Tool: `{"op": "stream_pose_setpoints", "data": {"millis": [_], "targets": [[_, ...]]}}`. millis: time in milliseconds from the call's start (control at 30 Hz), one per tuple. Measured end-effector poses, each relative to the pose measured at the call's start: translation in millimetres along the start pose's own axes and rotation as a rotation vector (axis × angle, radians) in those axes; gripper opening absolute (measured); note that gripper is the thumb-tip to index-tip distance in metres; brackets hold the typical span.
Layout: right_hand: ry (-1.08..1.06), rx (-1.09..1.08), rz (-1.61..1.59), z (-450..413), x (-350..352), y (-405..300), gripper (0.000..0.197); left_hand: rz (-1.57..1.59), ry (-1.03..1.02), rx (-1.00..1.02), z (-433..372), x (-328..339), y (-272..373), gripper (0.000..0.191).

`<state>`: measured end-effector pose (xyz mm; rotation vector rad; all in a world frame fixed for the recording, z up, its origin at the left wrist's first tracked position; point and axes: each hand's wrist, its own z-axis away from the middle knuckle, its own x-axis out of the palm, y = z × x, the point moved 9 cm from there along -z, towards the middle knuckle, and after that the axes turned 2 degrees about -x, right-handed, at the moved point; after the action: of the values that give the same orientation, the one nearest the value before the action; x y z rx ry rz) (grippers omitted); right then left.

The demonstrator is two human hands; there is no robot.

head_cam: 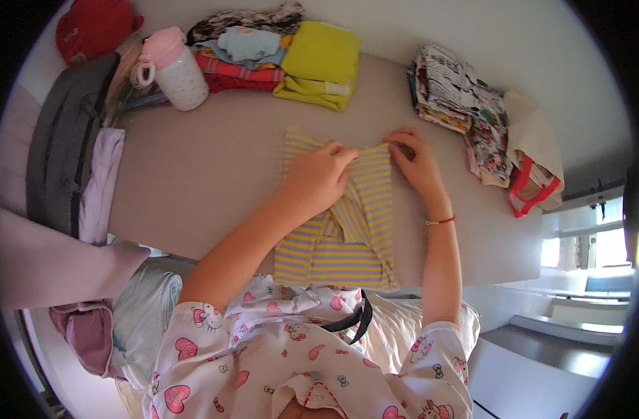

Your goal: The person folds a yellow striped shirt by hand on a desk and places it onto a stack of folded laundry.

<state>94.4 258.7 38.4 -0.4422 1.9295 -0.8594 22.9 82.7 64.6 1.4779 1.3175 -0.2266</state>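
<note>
A yellow and grey striped garment [345, 262] lies partly folded on the table before me, its lower end at the table's near edge. My left hand [322, 173] pinches its upper part near the middle, thumb and forefinger together on the cloth. At the garment's upper right corner, my right hand [413, 157] holds the fabric edge between thumb and fingertips. A fold of cloth runs diagonally below my left hand, which hides some of the upper left part.
Folded clothes [246, 57] and a yellow-green folded garment [322, 57] line the back beside a pink-lidded bottle [183, 78]. More stacked clothes [445, 84] and a cream bag [536, 141] with red handles stand right. A dark grey case [70, 146] stands left.
</note>
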Motion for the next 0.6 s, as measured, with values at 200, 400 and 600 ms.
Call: {"op": "stream_pose_setpoints", "data": {"millis": [200,400,600], "targets": [[0.044,-0.050,-0.028,-2,-3,2,0.015,-0.003,-0.025,-0.134,-2,0,-13,0.015],[0.023,-0.115,0.031,-2,1,-11,0.015,-0.138,0.013,0.006,-3,7,-13,0.014],[0.058,-0.178,0.160,2,0,-23,0.017,-0.228,0.214,0.282,3,-9,15,0.016]]}}
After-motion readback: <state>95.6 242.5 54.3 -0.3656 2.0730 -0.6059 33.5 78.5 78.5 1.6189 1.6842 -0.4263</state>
